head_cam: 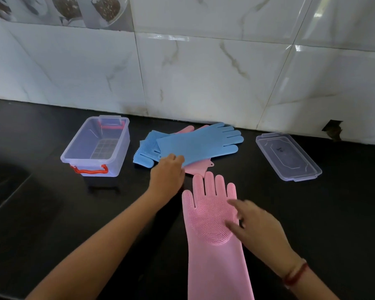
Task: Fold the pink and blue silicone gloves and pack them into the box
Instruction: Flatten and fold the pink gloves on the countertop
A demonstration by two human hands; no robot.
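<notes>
A pink silicone glove point(210, 230) lies flat on the black counter in front of me, bristled palm up, fingers pointing away. My right hand point(258, 230) hovers over its right side with fingers spread, blurred. Further back a blue glove point(199, 144) lies across a second pink glove point(198, 167), and another blue glove point(146, 150) lies folded to their left. My left hand point(168, 172) pinches the cuff edge of the top blue glove. The clear box point(95, 146) with red handles stands open and empty at the left.
The clear lid point(288, 156) lies flat on the counter at the right. A white tiled wall point(204, 72) runs along the back of the black counter point(74, 224). A dark hole point(333, 129) shows at the wall's base.
</notes>
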